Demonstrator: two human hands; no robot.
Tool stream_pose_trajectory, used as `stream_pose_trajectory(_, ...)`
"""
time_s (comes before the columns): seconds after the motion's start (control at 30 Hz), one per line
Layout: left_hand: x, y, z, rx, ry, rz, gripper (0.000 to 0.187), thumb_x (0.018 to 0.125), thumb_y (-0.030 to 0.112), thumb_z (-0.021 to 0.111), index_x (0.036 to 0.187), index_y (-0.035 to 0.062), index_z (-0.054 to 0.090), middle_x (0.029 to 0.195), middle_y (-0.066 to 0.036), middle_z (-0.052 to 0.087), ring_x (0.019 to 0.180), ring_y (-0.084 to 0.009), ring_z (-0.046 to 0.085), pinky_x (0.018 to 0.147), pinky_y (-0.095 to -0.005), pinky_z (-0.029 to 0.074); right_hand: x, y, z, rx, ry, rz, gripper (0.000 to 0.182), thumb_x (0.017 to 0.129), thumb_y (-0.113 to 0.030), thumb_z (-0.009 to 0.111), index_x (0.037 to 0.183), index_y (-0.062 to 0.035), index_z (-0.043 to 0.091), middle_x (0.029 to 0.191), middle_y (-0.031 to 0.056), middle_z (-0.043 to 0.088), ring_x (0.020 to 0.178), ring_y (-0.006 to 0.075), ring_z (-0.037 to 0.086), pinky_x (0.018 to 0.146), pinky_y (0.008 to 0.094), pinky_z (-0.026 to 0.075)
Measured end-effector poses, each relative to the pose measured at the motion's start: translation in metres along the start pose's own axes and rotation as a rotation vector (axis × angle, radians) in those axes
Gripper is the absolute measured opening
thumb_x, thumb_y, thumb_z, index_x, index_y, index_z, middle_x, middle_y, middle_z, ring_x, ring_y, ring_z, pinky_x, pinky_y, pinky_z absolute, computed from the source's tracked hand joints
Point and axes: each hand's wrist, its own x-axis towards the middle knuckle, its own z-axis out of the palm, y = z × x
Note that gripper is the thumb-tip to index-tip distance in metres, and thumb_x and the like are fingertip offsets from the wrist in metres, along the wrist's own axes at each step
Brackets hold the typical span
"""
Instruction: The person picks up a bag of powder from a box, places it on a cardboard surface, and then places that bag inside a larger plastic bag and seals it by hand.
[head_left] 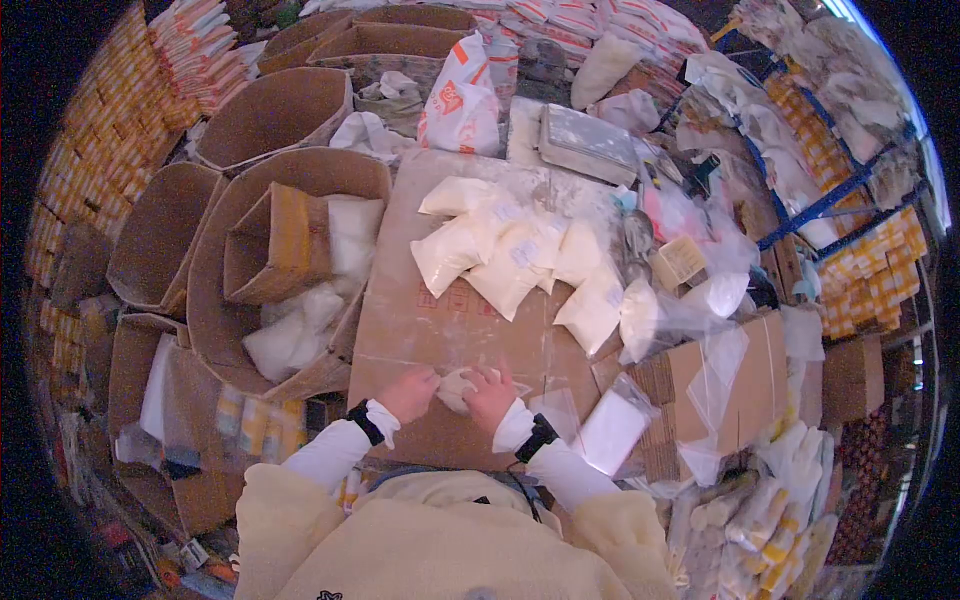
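Note:
A small whitish plastic bag lies on the cardboard sheet close in front of my body. My left hand is closed, with its fingertips at the bag's left edge. From the right, my right hand curls its fingers over the same bag. What is in the bag is partly hidden by the fingers. Farther up the cardboard sits a cluster of several filled clear bags of pale powder, some bearing a label. Right of my right hand lies a stack of flat clear bags.
Open cardboard boxes stand on the left, the nearest large box holding a smaller box and filled bags. A metal-topped scale and a white printed sack stand behind the powder bags. Folded cardboard and blue shelving are on the right.

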Motion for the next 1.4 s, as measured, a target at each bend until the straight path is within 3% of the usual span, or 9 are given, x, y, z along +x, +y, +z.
stream_pose_trajectory(0.17, 0.004, 0.012, -0.009, -0.017, 0.031, -0.030, 0.009, 0.065, 0.003, 0.051, 0.074, 0.0024, 0.052, 0.076, -0.013, 0.052, 0.076, -0.0309, 0.051, 0.069, -0.0377, 0.043, 0.002, 0.000, -0.002, 0.045, 0.058, -0.011, 0.009, 0.069, -0.016, 0.055, 0.076, -0.0109, 0.058, 0.097, 0.0042, 0.056, 0.100, 0.0223, 0.048, 0.097, 0.0479, 0.023)
stream_pose_trajectory(0.27, 0.009, 0.006, 0.000, 0.063, -0.084, -0.007, 0.009, 0.065, 0.004, 0.052, 0.074, 0.0023, 0.053, 0.076, -0.013, 0.052, 0.075, -0.0309, 0.052, 0.068, -0.0386, 0.042, 0.005, -0.001, -0.009, 0.082, 0.022, 0.008, 0.008, 0.068, -0.015, 0.056, 0.075, -0.0108, 0.058, 0.091, 0.0034, 0.056, 0.096, 0.0216, 0.049, 0.096, 0.0446, 0.025)
stream_pose_trajectory(0.37, 0.010, 0.006, 0.001, 0.008, 0.039, 0.063, 0.010, 0.065, 0.004, 0.053, 0.075, 0.0023, 0.054, 0.076, -0.012, 0.053, 0.075, -0.0309, 0.052, 0.067, -0.0397, 0.042, 0.002, 0.004, -0.008, 0.127, 0.022, 0.034, 0.007, 0.068, -0.014, 0.057, 0.074, -0.0103, 0.058, 0.086, 0.0038, 0.055, 0.091, 0.0224, 0.051, 0.096, 0.0428, 0.026)
stream_pose_trajectory(0.5, 0.015, 0.010, 0.003, -0.023, 0.032, 0.088, 0.010, 0.066, 0.005, 0.053, 0.075, 0.0027, 0.054, 0.076, -0.013, 0.053, 0.076, -0.0308, 0.053, 0.068, -0.0394, 0.042, -0.002, 0.008, 0.007, 0.148, 0.118, -0.022, 0.006, 0.069, -0.013, 0.057, 0.074, -0.0090, 0.056, 0.082, 0.0048, 0.054, 0.087, 0.0243, 0.051, 0.093, 0.0410, 0.030)
stream_pose_trajectory(0.8, 0.025, 0.017, 0.013, 0.007, -0.068, 0.035, 0.013, 0.065, 0.006, 0.054, 0.078, 0.0022, 0.054, 0.081, -0.014, 0.053, 0.085, -0.0303, 0.052, 0.074, -0.0393, 0.043, -0.004, 0.009, 0.010, 0.285, 0.288, -0.028, 0.012, 0.068, -0.008, 0.059, 0.078, -0.0053, 0.052, 0.081, 0.0080, 0.053, 0.083, 0.0283, 0.052, 0.081, 0.0400, 0.039)
stream_pose_trajectory(0.87, 0.026, 0.019, 0.009, 0.002, -0.059, 0.077, 0.013, 0.065, 0.006, 0.054, 0.078, 0.0022, 0.054, 0.083, -0.014, 0.053, 0.087, -0.0300, 0.051, 0.075, -0.0391, 0.042, -0.006, 0.011, 0.004, 0.336, 0.227, 0.000, 0.012, 0.068, -0.007, 0.058, 0.077, -0.0048, 0.051, 0.081, 0.0094, 0.053, 0.082, 0.0293, 0.052, 0.079, 0.0407, 0.040)
stream_pose_trajectory(1.1, 0.038, 0.028, 0.015, -0.031, -0.057, 0.022, 0.013, 0.065, 0.007, 0.054, 0.078, 0.0038, 0.054, 0.080, -0.012, 0.053, 0.083, -0.0293, 0.051, 0.073, -0.0384, 0.042, -0.012, 0.020, 0.009, 0.386, 0.207, 0.056, 0.010, 0.066, -0.005, 0.058, 0.074, -0.0031, 0.052, 0.079, 0.0126, 0.054, 0.078, 0.0307, 0.051, 0.074, 0.0414, 0.041)
stream_pose_trajectory(1.2, 0.042, 0.030, 0.012, -0.042, -0.082, 0.066, 0.013, 0.065, 0.007, 0.054, 0.078, 0.0043, 0.055, 0.079, -0.012, 0.053, 0.081, -0.0290, 0.051, 0.071, -0.0384, 0.042, -0.017, 0.022, 0.008, 0.417, 0.165, 0.179, 0.010, 0.065, -0.006, 0.060, 0.072, -0.0030, 0.053, 0.078, 0.0122, 0.054, 0.077, 0.0305, 0.051, 0.071, 0.0400, 0.042)
stream_pose_trajectory(1.4, 0.048, 0.035, 0.021, -0.035, -0.076, 0.068, 0.015, 0.066, 0.008, 0.055, 0.080, 0.0042, 0.054, 0.080, -0.012, 0.053, 0.078, -0.0291, 0.053, 0.069, -0.0381, 0.043, -0.019, 0.026, 0.006, 0.429, 0.255, 0.133, 0.009, 0.063, -0.005, 0.060, 0.068, -0.0029, 0.053, 0.075, 0.0116, 0.055, 0.074, 0.0309, 0.051, 0.068, 0.0390, 0.042)
